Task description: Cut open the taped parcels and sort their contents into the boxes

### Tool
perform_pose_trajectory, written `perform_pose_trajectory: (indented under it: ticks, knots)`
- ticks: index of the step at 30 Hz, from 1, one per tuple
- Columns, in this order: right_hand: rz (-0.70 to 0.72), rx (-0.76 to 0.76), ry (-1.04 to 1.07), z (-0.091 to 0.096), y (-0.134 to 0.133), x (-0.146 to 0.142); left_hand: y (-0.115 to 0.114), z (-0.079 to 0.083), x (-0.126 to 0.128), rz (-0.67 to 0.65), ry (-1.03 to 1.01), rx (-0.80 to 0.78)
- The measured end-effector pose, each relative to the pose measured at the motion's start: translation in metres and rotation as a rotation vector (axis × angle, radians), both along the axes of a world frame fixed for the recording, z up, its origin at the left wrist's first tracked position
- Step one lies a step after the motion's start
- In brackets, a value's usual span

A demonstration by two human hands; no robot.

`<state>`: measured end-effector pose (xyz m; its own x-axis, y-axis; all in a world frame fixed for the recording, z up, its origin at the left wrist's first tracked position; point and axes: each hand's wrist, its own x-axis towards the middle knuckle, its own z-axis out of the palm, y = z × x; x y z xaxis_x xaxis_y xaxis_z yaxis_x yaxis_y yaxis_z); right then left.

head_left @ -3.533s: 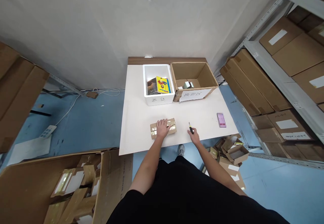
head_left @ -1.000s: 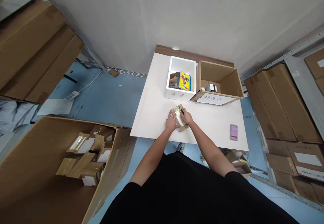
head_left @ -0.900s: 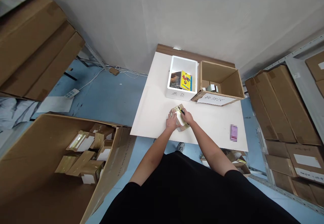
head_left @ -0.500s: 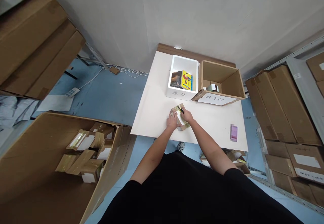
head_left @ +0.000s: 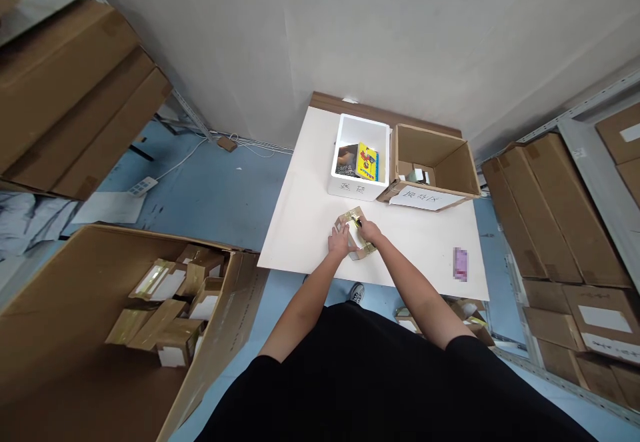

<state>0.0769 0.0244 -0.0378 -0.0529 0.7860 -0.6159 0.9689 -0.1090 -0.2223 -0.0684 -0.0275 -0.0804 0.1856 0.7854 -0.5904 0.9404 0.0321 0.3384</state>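
Note:
A small cardboard box (head_left: 355, 234) with shiny tape and a white label lies on the white table (head_left: 300, 229). My left hand (head_left: 339, 240) grips its left side, fingers partly spread over the top and the thumb along the near end. In my right hand (head_left: 369, 230) is a slim black and yellow tool that looks like a utility knife (head_left: 358, 221), closed in the fingers. Its tip meets the taped top of the box near the far end; the blade itself is too small to make out.
Behind the small box stand a white foam box (head_left: 356, 190) holding books and an open carton (head_left: 434, 199) with small items. A pixelated purple object (head_left: 461, 265) lies at the right. A large carton (head_left: 245, 289) with several parcels stands left; shelves of cartons (head_left: 555, 209) rise right.
The view has shifted slightly. Both hands stay at the box, and the tool's tip remains near its far end with hardly any movement.

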Motion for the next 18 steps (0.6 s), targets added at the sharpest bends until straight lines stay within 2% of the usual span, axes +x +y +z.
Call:
perform_pose_trajectory:
  ticks: [7,13,18]
  knots:
    - [-0.065,-0.126,0.01,0.002,-0.016,0.017,-0.002,0.001,-0.002,0.021,-0.02,0.021]
    - [-0.112,-0.173,0.082,-0.002,-0.063,0.048,-0.001,0.0,-0.005,0.026,-0.019,0.038]
    - [-0.125,-0.192,0.031,0.003,-0.097,0.062,-0.004,0.0,0.0,0.012,-0.005,0.057]
